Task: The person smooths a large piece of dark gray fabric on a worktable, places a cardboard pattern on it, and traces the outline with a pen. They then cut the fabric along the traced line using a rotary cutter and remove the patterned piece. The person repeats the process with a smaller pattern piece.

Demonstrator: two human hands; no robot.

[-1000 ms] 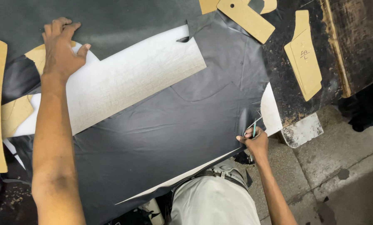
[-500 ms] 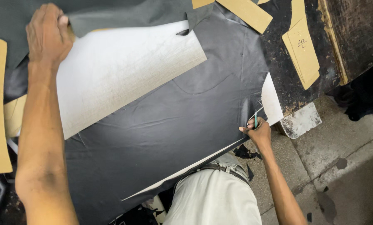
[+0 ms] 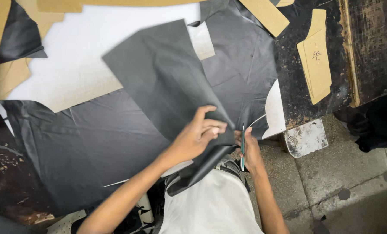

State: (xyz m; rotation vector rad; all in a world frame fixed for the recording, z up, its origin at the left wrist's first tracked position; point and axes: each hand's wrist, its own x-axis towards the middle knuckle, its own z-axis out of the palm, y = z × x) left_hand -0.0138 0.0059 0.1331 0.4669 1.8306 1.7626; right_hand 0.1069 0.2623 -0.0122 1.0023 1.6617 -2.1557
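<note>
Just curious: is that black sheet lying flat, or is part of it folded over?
Partly folded over. The left hand holds a corner of the black sheet lifted and doubled back; the rest lies spread on the table.

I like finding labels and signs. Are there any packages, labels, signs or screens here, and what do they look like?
No packages, signs or screens.
Marked cardboard pattern: on the dark table, upper right; tan, tall and narrow, with a small handwritten mark near its top.
Other cardboard pieces: along the top edge; tan, plain on what shows.
</note>
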